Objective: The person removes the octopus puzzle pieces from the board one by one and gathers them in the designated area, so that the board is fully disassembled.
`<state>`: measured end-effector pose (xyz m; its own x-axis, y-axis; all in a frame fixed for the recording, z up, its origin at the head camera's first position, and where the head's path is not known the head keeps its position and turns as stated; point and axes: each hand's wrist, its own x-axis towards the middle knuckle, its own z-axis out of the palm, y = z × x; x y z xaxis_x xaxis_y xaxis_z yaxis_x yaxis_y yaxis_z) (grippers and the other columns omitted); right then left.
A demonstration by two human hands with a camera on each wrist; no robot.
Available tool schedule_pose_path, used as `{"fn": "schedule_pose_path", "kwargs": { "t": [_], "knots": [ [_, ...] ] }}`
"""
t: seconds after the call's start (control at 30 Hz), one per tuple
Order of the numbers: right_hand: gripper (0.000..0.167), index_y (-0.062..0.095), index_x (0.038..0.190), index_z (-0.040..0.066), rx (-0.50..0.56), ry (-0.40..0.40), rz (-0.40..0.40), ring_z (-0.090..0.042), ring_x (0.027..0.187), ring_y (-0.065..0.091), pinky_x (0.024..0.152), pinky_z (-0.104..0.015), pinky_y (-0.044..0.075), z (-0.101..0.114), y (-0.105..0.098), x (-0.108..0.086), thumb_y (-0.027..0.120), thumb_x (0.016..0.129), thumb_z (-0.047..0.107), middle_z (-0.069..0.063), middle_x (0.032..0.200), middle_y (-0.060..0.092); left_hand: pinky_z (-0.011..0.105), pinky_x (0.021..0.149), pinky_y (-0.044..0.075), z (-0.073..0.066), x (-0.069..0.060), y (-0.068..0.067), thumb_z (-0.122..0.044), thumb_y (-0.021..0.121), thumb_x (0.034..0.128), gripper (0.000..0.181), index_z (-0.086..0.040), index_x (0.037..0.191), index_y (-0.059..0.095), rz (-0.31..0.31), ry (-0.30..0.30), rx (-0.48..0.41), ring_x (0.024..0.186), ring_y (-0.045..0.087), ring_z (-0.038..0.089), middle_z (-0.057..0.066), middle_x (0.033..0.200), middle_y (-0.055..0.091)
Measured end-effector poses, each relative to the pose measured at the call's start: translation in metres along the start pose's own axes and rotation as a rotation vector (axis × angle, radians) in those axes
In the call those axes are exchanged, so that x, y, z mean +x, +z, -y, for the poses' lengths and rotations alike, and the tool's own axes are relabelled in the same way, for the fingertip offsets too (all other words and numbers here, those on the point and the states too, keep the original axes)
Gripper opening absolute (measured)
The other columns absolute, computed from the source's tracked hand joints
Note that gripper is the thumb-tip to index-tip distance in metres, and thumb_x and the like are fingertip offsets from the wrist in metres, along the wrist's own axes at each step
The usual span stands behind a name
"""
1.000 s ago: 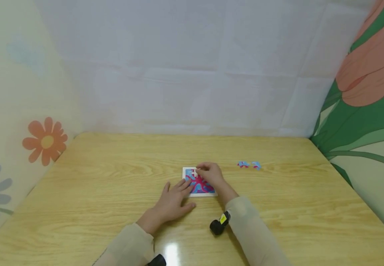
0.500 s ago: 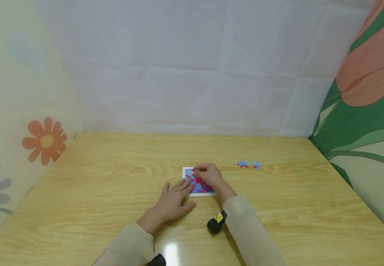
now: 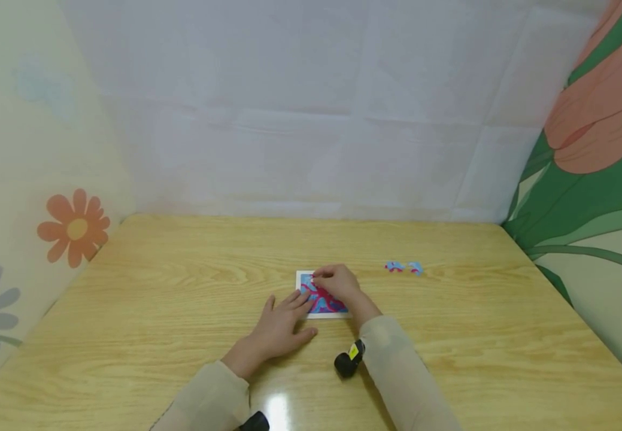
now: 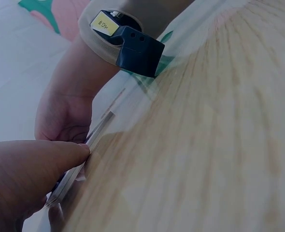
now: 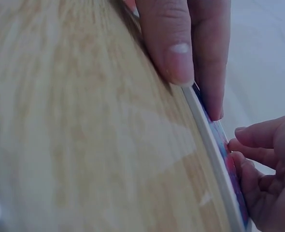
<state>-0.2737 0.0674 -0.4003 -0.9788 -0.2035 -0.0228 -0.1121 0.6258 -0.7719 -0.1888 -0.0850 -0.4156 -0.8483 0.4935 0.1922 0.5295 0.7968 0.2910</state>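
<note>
A white-framed jigsaw puzzle (image 3: 325, 305) with a pink, blue and purple picture lies near the table's middle in the head view. My left hand (image 3: 280, 331) rests with spread, straight fingers on its left part. In the right wrist view the left thumb (image 5: 178, 63) is at the frame's near edge. My right hand (image 3: 341, 285) is bent over the puzzle's upper part. Its thumb and index finger pinch a small puzzle piece low at the board, mostly hidden by the fingers. A small white spot shows beside those fingertips.
Two loose blue-and-pink puzzle pieces, a left one (image 3: 394, 266) and a right one (image 3: 415, 267), lie on the wooden table (image 3: 181, 263) to the puzzle's right. A white cloth (image 3: 289, 120) hangs behind the table, with flower-patterned walls at both sides.
The right hand has shifted slightly left over the puzzle, and the white gap near its fingertips is now mostly covered. The left hand has stayed in place.
</note>
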Motion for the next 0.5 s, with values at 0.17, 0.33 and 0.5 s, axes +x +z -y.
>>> {"fn": "schedule_pose_path", "kwargs": {
  "t": [0.17,0.33,0.5],
  "knots": [
    [0.018,0.067,0.092,0.01,0.02,0.018,0.0,-0.019,0.088,0.052,0.08,-0.037,0.038,0.0013,0.0006,0.0006,0.064,0.076,0.017,-0.002,0.088,0.062,0.061,0.09,0.013,-0.0001,-0.0003,-0.0005,-0.039,0.053,0.0817,0.055,-0.006,0.125,0.046,0.004,-0.008,0.001,0.123,0.027,0.025,0.009,0.132,0.037],
    [0.019,0.067,0.093,0.008,0.043,0.027,-0.002,-0.021,0.093,0.052,0.083,-0.038,0.037,0.0014,0.0016,0.001,0.063,0.076,0.016,-0.003,0.093,0.062,0.06,0.09,0.013,-0.0004,-0.0001,-0.0012,-0.039,0.053,0.0819,0.055,-0.005,0.125,0.046,0.008,-0.011,-0.002,0.123,0.027,0.025,0.009,0.132,0.036],
    [0.018,0.066,0.092,0.009,0.06,0.055,-0.018,-0.019,0.086,0.053,0.077,-0.036,0.039,0.0014,0.0023,0.0017,0.063,0.075,0.016,-0.004,0.09,0.061,0.061,0.09,0.013,-0.0008,0.0001,-0.0014,-0.04,0.053,0.0815,0.055,-0.006,0.125,0.047,0.006,-0.006,-0.006,0.123,0.027,0.025,0.009,0.132,0.037]
  ]
}}
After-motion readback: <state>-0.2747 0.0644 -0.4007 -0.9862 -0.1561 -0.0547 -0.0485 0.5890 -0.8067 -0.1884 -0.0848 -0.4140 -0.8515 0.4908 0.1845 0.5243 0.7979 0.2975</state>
